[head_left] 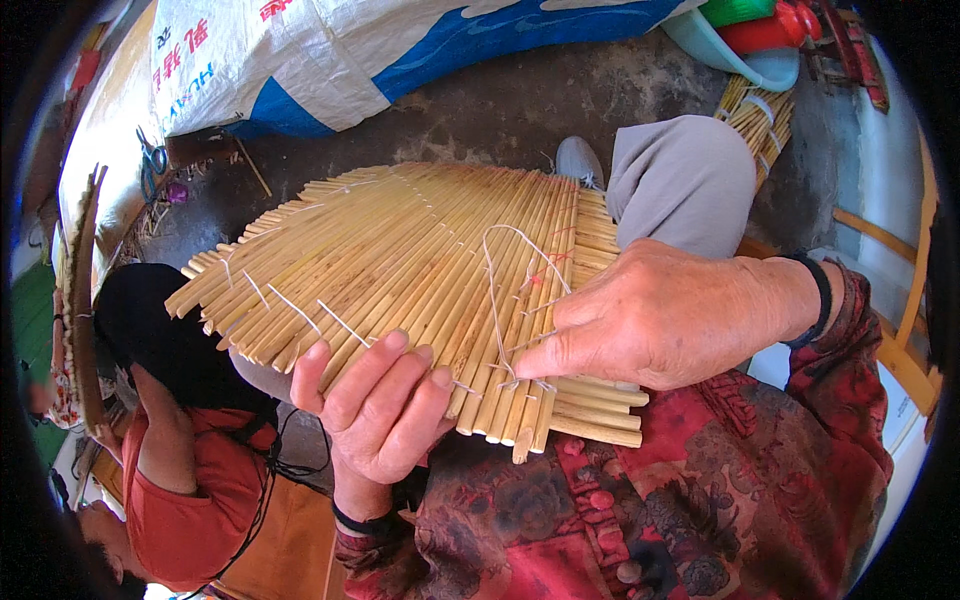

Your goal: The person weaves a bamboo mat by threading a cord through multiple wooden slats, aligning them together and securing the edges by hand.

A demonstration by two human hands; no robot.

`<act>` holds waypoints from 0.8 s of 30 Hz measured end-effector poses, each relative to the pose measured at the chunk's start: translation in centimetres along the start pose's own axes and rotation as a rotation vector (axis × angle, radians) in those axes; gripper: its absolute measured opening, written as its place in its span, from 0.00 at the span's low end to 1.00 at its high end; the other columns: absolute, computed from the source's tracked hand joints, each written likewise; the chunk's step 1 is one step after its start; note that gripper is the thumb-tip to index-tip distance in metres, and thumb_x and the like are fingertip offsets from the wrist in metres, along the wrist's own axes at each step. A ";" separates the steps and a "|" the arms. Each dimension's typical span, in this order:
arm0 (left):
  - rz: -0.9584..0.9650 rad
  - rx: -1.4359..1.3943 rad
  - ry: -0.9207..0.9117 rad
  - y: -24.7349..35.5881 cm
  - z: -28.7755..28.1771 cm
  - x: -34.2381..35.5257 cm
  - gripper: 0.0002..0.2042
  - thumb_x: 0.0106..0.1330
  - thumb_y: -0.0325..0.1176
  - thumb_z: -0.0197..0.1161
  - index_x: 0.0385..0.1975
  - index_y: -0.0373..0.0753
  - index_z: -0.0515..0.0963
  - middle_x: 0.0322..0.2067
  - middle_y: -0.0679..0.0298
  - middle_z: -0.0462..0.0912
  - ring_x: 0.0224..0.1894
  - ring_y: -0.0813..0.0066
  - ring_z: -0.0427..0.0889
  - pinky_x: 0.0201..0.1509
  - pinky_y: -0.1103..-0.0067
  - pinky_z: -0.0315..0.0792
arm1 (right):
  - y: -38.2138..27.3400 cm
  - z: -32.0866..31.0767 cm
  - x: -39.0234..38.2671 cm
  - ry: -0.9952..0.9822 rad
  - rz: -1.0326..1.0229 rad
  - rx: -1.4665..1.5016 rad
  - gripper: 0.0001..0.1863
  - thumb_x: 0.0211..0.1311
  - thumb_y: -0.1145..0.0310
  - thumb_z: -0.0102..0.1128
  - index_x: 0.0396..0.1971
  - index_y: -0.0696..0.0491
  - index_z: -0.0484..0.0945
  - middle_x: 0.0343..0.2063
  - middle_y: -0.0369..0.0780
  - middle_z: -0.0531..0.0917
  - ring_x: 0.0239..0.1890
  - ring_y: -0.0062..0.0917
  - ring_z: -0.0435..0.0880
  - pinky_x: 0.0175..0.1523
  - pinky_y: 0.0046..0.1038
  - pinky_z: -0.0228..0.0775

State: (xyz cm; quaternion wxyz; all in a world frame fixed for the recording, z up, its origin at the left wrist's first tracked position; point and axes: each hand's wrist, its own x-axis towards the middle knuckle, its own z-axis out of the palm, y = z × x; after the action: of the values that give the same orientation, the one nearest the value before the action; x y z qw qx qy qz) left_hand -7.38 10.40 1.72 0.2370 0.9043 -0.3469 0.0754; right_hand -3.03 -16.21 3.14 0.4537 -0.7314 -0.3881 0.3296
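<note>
Dark floor [480, 110]; yellow stalk mat [400, 260], fan-shaped, stitched with white thread [491, 270].

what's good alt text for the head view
The left hand holds the near edge of a mat of pale stalks while the right hand touches its right side, by a loop of white thread. Beyond lies a white-and-blue sack; a person in red is at left.

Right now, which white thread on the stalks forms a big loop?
The long thread beside the right hand: it curves in a wide loop, while the stitches by the left hand are short, nearly straight.
</note>
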 end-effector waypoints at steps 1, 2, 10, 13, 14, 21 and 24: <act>-0.015 -0.006 -0.007 0.1 0.0 0.0 0.07 0.56 0.34 0.62 0.34 0.50 0.76 0.34 0.73 0.81 0.46 0.75 0.77 0.63 0.63 0.55 | 0.2 0.1 0.0 0.017 -0.014 0.024 0.12 0.57 0.69 0.50 0.40 0.53 0.76 0.25 0.43 0.78 0.31 0.39 0.81 0.33 0.36 0.74; -0.017 -0.004 -0.007 0.0 -0.1 0.0 0.07 0.56 0.34 0.62 0.34 0.50 0.76 0.34 0.73 0.81 0.46 0.75 0.77 0.63 0.63 0.55 | 0.4 0.2 0.0 0.035 -0.028 0.049 0.12 0.58 0.69 0.50 0.41 0.53 0.76 0.25 0.44 0.78 0.31 0.39 0.81 0.34 0.36 0.74; 0.026 0.011 -0.025 -0.3 -0.2 -0.1 0.08 0.55 0.32 0.63 0.34 0.51 0.76 0.34 0.74 0.81 0.45 0.77 0.77 0.64 0.65 0.54 | 0.9 0.4 0.0 0.011 -0.017 0.175 0.13 0.63 0.69 0.48 0.44 0.54 0.77 0.28 0.45 0.81 0.33 0.40 0.81 0.35 0.36 0.74; 0.029 0.004 -0.022 -0.4 -0.1 0.0 0.09 0.55 0.32 0.63 0.35 0.51 0.76 0.34 0.75 0.81 0.45 0.77 0.77 0.64 0.66 0.54 | 1.4 0.8 -0.1 0.029 -0.014 0.265 0.13 0.64 0.69 0.49 0.45 0.53 0.77 0.30 0.46 0.81 0.35 0.40 0.81 0.37 0.35 0.73; 0.030 0.003 -0.022 -0.4 -0.1 0.0 0.09 0.55 0.32 0.63 0.35 0.51 0.76 0.34 0.75 0.81 0.45 0.77 0.77 0.64 0.66 0.54 | 1.5 1.0 -0.2 0.056 -0.005 0.333 0.13 0.64 0.69 0.50 0.46 0.53 0.77 0.32 0.46 0.82 0.35 0.40 0.81 0.37 0.35 0.73; 0.029 0.000 0.004 -0.4 0.1 -0.2 0.09 0.55 0.32 0.63 0.35 0.51 0.76 0.33 0.75 0.81 0.44 0.77 0.77 0.64 0.66 0.54 | 1.6 1.2 -0.3 0.056 0.022 0.405 0.12 0.65 0.69 0.50 0.45 0.53 0.77 0.33 0.46 0.82 0.36 0.40 0.81 0.39 0.34 0.74; 0.030 -0.001 0.003 -0.4 0.1 0.0 0.09 0.55 0.32 0.63 0.35 0.51 0.76 0.34 0.75 0.81 0.44 0.77 0.77 0.64 0.66 0.54 | 1.0 0.9 -0.5 0.068 -0.003 0.328 0.12 0.63 0.69 0.51 0.44 0.52 0.78 0.31 0.44 0.82 0.35 0.39 0.81 0.36 0.34 0.74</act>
State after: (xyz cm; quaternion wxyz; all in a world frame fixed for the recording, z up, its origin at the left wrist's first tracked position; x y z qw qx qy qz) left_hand -7.17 10.59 1.46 0.2371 0.8987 -0.3601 0.0803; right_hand -3.73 -16.55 1.94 0.5804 -0.6576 -0.3147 0.3630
